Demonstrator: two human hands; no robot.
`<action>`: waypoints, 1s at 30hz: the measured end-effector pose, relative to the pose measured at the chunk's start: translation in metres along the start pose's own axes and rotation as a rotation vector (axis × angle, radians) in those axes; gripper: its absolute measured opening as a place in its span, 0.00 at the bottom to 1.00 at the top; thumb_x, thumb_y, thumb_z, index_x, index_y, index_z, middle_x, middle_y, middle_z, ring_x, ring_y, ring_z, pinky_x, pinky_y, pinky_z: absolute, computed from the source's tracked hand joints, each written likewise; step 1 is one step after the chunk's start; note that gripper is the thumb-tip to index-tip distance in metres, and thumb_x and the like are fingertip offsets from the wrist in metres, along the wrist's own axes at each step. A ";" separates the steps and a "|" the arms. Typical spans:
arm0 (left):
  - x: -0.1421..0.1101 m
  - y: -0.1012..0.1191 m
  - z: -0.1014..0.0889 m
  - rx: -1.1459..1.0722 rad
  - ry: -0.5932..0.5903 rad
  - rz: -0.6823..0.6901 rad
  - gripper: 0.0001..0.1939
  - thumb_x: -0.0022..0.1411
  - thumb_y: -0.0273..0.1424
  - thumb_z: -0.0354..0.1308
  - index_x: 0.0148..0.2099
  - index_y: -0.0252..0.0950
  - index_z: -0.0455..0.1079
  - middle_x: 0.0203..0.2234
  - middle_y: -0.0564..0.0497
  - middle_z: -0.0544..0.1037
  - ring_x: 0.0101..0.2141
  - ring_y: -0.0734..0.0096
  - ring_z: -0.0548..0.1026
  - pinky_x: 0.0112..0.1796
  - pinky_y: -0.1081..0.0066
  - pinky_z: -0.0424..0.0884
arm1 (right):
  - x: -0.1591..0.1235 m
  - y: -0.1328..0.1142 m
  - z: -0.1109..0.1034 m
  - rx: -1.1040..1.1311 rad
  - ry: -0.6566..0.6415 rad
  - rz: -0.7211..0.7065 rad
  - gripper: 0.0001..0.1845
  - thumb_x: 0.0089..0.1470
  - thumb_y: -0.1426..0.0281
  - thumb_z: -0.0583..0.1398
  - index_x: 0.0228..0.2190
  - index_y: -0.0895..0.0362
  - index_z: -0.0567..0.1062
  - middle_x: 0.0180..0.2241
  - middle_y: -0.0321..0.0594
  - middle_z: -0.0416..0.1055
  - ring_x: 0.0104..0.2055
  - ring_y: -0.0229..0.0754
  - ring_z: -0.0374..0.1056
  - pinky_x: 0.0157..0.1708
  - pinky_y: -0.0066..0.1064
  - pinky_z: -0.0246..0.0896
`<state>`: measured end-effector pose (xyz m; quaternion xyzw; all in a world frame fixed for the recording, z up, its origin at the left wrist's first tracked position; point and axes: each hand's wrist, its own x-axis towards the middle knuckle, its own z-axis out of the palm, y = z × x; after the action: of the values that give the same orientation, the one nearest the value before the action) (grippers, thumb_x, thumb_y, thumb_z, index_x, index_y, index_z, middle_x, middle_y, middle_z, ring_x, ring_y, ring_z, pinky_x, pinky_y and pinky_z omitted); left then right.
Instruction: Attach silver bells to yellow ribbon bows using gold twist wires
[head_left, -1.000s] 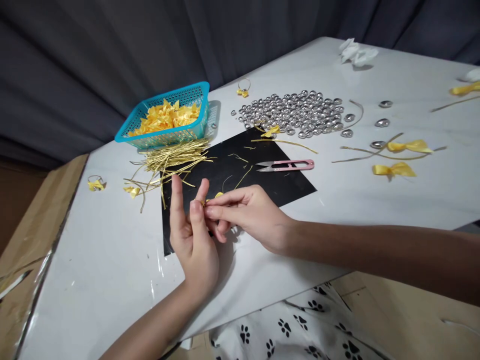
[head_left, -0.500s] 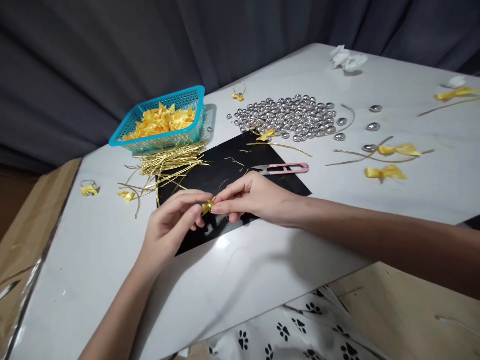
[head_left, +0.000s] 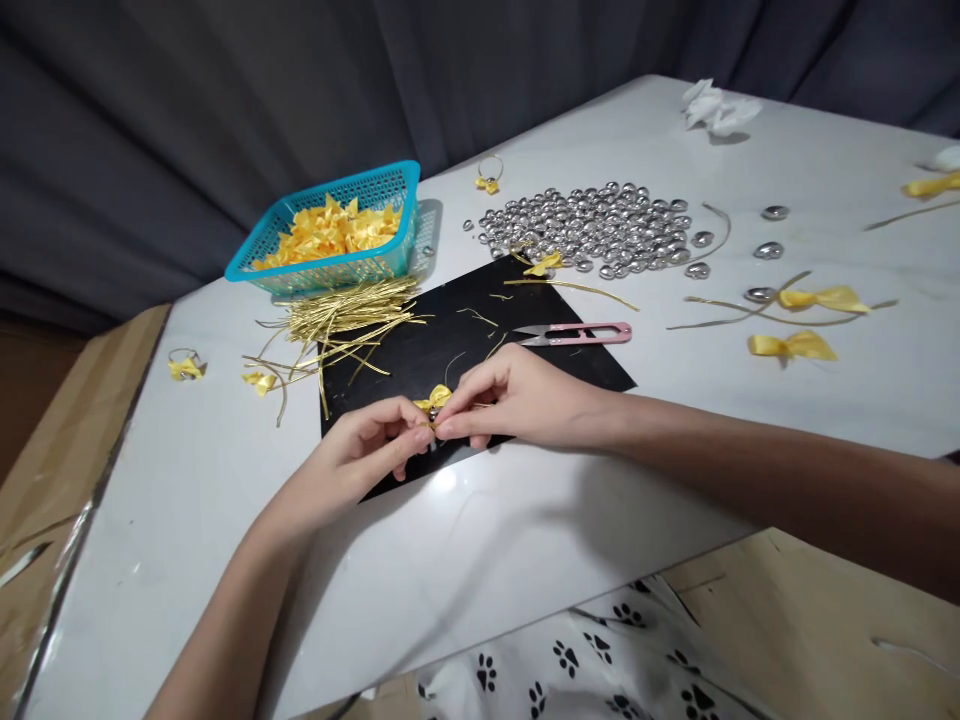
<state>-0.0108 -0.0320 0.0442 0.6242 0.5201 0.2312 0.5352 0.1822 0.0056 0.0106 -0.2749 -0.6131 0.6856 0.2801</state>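
Above the black sheet [head_left: 390, 385], my left hand [head_left: 375, 445] and my right hand [head_left: 517, 400] meet fingertip to fingertip. Both are closed in a pinch on a thin gold wire [head_left: 484, 405], most of which my fingers hide. At the fingertips a yellow ribbon bow [head_left: 438, 397] shows, with a small silver bead [head_left: 433, 412] against it. Just beyond my right hand lie pink thread snips [head_left: 581, 333], their blades pointing left. Short gold wire scraps are scattered on the sheet.
A blue basket [head_left: 322, 271] of yellow bows stands at the back left, a bundle of gold wires [head_left: 349, 312] before it. Silver beads [head_left: 592, 228] are heaped at the back. Finished-looking rings with bows [head_left: 186, 367] and loose bows [head_left: 793, 346] lie around.
My left hand, earlier with fingers raised and spread, has swung left and lowered into a pinch. The bow now shows between both hands' fingertips. My right hand keeps its pinch.
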 end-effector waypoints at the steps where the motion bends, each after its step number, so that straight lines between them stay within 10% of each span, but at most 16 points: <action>1: 0.000 -0.001 0.000 -0.022 0.007 -0.008 0.08 0.57 0.34 0.58 0.28 0.35 0.70 0.22 0.55 0.67 0.22 0.78 0.63 0.22 0.79 0.65 | 0.000 -0.001 0.000 0.009 0.002 -0.020 0.08 0.45 0.71 0.65 0.29 0.64 0.79 0.22 0.36 0.72 0.21 0.28 0.64 0.20 0.20 0.58; 30: 0.004 -0.002 0.010 0.036 0.167 -0.153 0.12 0.53 0.39 0.58 0.29 0.34 0.69 0.21 0.56 0.66 0.20 0.80 0.61 0.21 0.78 0.61 | 0.007 0.004 0.003 -0.005 0.081 0.088 0.05 0.48 0.74 0.64 0.26 0.63 0.73 0.23 0.33 0.69 0.21 0.26 0.62 0.23 0.21 0.59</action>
<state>-0.0015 -0.0330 0.0378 0.5709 0.6130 0.2313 0.4948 0.1754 0.0080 0.0069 -0.3300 -0.5902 0.6840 0.2738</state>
